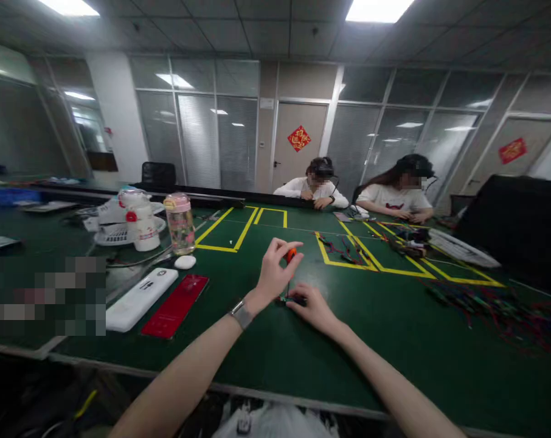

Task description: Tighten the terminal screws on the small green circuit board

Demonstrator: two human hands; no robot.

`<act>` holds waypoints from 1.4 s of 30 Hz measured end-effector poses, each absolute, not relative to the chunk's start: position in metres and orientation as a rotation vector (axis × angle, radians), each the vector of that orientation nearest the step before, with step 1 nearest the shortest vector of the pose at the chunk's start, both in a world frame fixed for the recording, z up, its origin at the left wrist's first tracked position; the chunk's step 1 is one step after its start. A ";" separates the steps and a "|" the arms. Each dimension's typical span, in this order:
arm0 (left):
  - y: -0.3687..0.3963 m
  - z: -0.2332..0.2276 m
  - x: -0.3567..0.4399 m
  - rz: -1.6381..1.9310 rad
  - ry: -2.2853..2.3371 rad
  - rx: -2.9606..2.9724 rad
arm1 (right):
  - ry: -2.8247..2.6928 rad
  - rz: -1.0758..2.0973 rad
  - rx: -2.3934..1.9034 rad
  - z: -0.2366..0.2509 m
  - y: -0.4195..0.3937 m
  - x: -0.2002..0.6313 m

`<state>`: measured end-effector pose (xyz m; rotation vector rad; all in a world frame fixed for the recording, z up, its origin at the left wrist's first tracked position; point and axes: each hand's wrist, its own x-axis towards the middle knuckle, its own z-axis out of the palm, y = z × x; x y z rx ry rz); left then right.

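Near the middle of the table, my left hand (274, 272) grips a small screwdriver (291, 253) by its orange handle between thumb and fingers. The screwdriver stands roughly upright, its thin dark shaft pointing down toward a small green and dark part (283, 298) on the tabletop. My right hand (315, 311) rests low on the table, with its fingertips closed on that part and covering much of it. Its exact kind and whether the tip touches it are too small to tell.
On the left lie a red phone (176, 306), a white power bank (143, 299) and a white case (185, 262); bottles (180, 225) stand behind. Yellow tape (239, 238) marks the green table (248, 359). Wire bundles (499, 310) lie right. Two people (396, 191) sit opposite.
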<state>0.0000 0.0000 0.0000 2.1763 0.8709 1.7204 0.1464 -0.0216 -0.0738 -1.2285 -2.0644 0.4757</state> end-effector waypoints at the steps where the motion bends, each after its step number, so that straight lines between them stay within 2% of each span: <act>1: -0.001 0.000 0.000 1.697 0.825 2.165 | -2.067 0.478 -1.226 -0.074 -0.022 0.147; 6: -0.004 0.001 0.002 1.673 0.704 2.136 | -2.089 0.477 -1.219 -0.073 -0.025 0.152; 12: -0.004 0.001 -0.004 1.781 0.819 2.205 | -2.096 0.480 -1.204 -0.071 -0.027 0.149; 18: -0.003 0.000 -0.008 1.648 0.666 2.122 | -2.112 0.490 -1.165 -0.074 -0.028 0.147; 24: -0.005 -0.002 -0.004 1.819 0.789 2.150 | -2.075 0.508 -1.164 -0.074 -0.027 0.148; 31: -0.005 -0.004 -0.003 1.696 0.688 2.160 | -2.094 0.490 -1.164 -0.076 -0.026 0.148; 37: -0.006 -0.002 -0.003 1.783 0.809 2.178 | -2.078 0.482 -1.163 -0.076 -0.026 0.148; 42: -0.006 -0.003 -0.004 1.658 0.697 2.158 | -2.056 0.518 -1.157 -0.077 -0.025 0.148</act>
